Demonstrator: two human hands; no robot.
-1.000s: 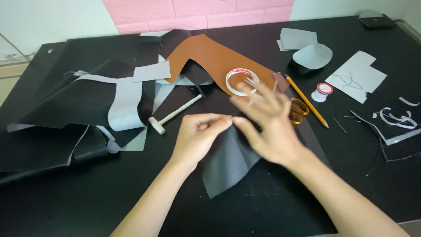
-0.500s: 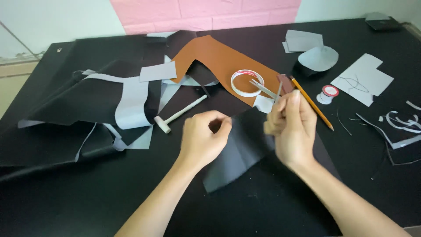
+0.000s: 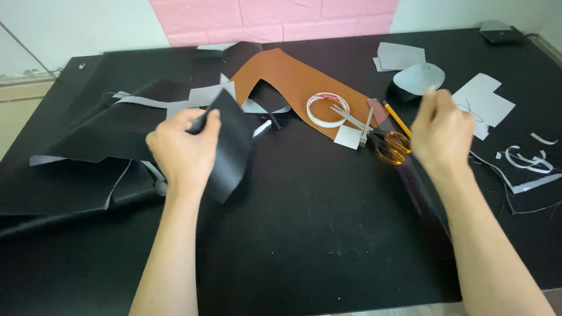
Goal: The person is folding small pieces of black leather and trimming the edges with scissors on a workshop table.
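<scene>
My left hand (image 3: 182, 151) grips a black leather piece (image 3: 233, 146) by its upper edge and holds it up off the black table (image 3: 328, 234), left of centre. My right hand (image 3: 442, 133) hovers apart at the right, blurred, with nothing visible in it. Just left of that hand lie orange-handled scissors (image 3: 383, 140) and a yellow pencil (image 3: 397, 119). A dark strip (image 3: 422, 196) runs along the table beside my right forearm.
A white tape roll (image 3: 328, 109) rests on a brown leather sheet (image 3: 293, 76). Large black sheets with grey backing (image 3: 99, 131) cover the left side. White paper cut-outs (image 3: 483, 102) and grey pieces (image 3: 404, 57) lie at the back right, thin offcuts (image 3: 527, 161) at the right edge.
My right hand let go of the black piece and swung right. My left hand carried the piece up and to the left, uncovering the middle of the table.
</scene>
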